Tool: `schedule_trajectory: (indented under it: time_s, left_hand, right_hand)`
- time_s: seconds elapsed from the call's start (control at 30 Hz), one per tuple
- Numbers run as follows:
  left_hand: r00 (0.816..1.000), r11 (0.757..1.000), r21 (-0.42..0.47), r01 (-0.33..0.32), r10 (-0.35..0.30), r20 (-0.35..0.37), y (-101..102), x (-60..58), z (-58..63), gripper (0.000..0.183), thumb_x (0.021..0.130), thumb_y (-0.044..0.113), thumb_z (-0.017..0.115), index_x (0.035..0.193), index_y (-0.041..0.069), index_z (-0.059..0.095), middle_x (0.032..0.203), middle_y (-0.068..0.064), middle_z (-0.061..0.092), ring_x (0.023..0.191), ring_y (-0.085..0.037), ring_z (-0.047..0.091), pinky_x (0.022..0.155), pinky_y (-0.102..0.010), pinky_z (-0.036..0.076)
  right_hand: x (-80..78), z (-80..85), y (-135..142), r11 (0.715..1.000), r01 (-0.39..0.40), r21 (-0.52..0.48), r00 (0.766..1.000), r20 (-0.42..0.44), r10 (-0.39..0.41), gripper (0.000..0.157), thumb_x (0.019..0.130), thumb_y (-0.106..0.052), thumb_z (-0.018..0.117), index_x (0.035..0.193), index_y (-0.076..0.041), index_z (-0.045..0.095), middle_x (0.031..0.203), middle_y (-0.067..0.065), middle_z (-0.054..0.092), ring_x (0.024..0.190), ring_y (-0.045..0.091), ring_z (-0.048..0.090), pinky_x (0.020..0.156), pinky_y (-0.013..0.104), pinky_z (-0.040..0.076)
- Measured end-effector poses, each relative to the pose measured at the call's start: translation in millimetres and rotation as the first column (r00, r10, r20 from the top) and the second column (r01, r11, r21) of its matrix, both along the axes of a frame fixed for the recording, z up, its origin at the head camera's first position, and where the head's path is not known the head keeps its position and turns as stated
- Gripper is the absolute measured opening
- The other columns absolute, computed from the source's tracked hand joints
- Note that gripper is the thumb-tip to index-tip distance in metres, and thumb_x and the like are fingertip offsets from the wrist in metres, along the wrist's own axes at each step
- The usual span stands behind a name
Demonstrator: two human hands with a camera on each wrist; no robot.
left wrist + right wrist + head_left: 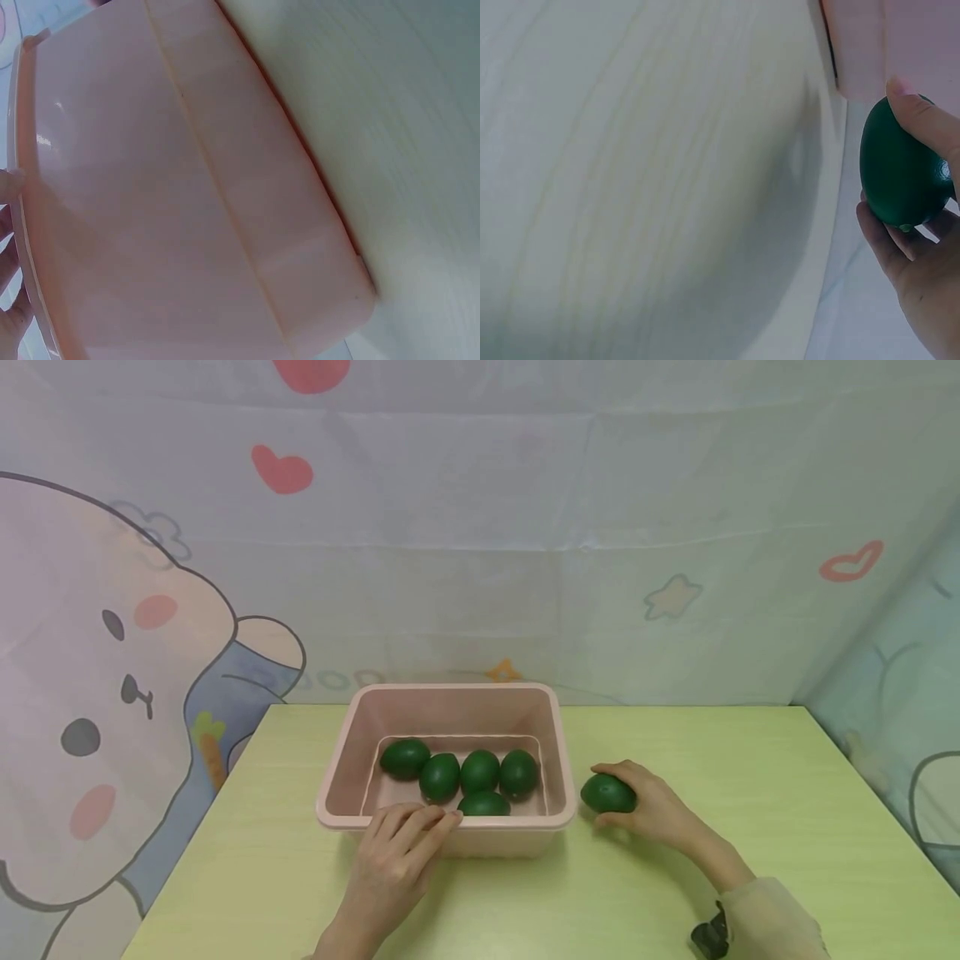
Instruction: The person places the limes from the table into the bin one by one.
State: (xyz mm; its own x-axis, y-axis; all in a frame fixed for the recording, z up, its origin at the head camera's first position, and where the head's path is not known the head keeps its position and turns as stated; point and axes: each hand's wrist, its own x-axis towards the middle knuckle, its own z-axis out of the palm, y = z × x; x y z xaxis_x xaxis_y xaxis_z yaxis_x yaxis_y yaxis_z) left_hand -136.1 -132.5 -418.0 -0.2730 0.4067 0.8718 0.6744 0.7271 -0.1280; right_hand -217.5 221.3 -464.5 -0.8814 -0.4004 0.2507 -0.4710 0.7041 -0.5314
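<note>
In the head view my right hand (648,802) grips a dark green avocado (607,793) just right of the pink plastic bin (442,842). The right wrist view shows the smooth, egg-shaped avocado (900,169) between thumb and fingers, raised off the table, with a small stem nub at its lower end. My left hand (393,860) holds the bin's front rim, its fingers bent over the edge. Several more green avocados, such as one at the back left (405,758), lie on the bin floor; the front rim partly hides the nearest (484,804).
The bin stands on a pale yellow-green table (720,752), near its back edge. Behind hangs a light cloth (465,593) printed with hearts and a cartoon animal. A small black device (711,935) sits at the right wrist, by the sleeve (772,918).
</note>
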Motion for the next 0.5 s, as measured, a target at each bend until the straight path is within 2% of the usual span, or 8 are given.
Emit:
schedule_trajectory:
  time_s: [0.5]
  left_hand:
    - [1.0,1.0,0.001,-0.005,0.005,-0.007,0,-0.1,0.8,0.028,0.095,0.018,0.043,0.095,0.012,0.071,0.085,-0.001,0.065,0.081,-0.021,0.057,0.073,-0.031,0.045]
  right_hand:
    - [6.6,19.0,-2,0.999,0.042,0.009,0.998,-0.043,-0.041,0.071,0.065,-0.029,0.081,0.127,-0.02,0.05,0.114,0.002,0.056,0.103,0.026,0.057,0.082,0.047,0.051]
